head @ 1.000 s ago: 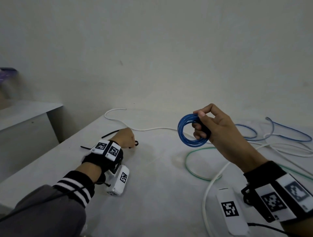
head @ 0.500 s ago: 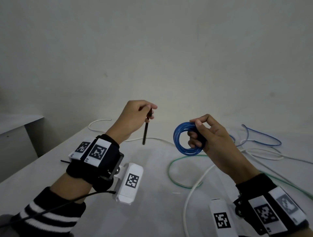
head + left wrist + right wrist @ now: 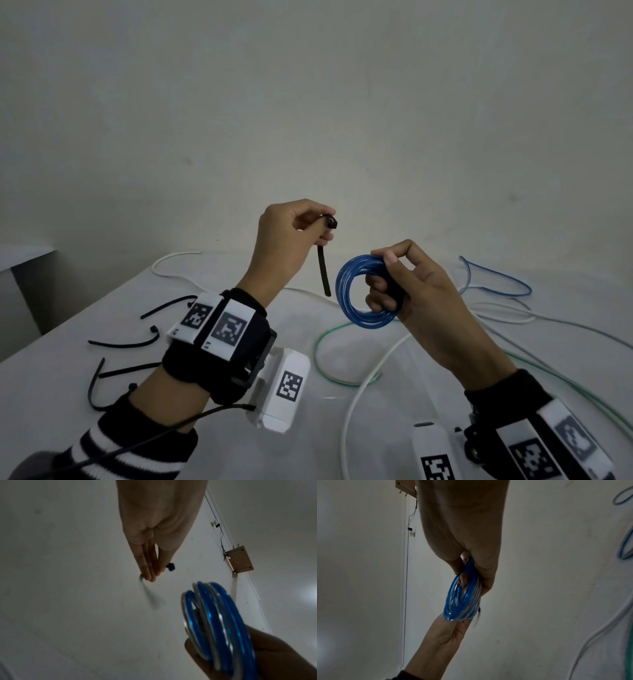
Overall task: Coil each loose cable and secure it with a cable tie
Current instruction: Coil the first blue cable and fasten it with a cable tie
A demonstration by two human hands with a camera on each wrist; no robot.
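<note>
My right hand (image 3: 394, 274) grips a blue cable coil (image 3: 356, 294) of several loops, held upright above the table; fingers pass through the ring. The coil (image 3: 462, 595) shows edge-on in the right wrist view and close up (image 3: 217, 622) in the left wrist view. My left hand (image 3: 305, 222) is raised just left of the coil and pinches a black cable tie (image 3: 323, 270) near its head; the strap hangs down, its tip a short way left of the coil. In the left wrist view the tie's head (image 3: 170, 566) sticks out beside my fingertips (image 3: 149, 573), the strap blurred below.
Several spare black cable ties (image 3: 126, 342) lie on the white table (image 3: 191, 394) at the left. Loose white (image 3: 352, 411), green (image 3: 329, 359) and blue (image 3: 496, 277) cables sprawl across the middle and right. A wall stands right behind the table.
My left hand picked a black tie off the table, lifted it and carried it right, close to the coil. The right hand kept its grip on the coil, shifting slightly.
</note>
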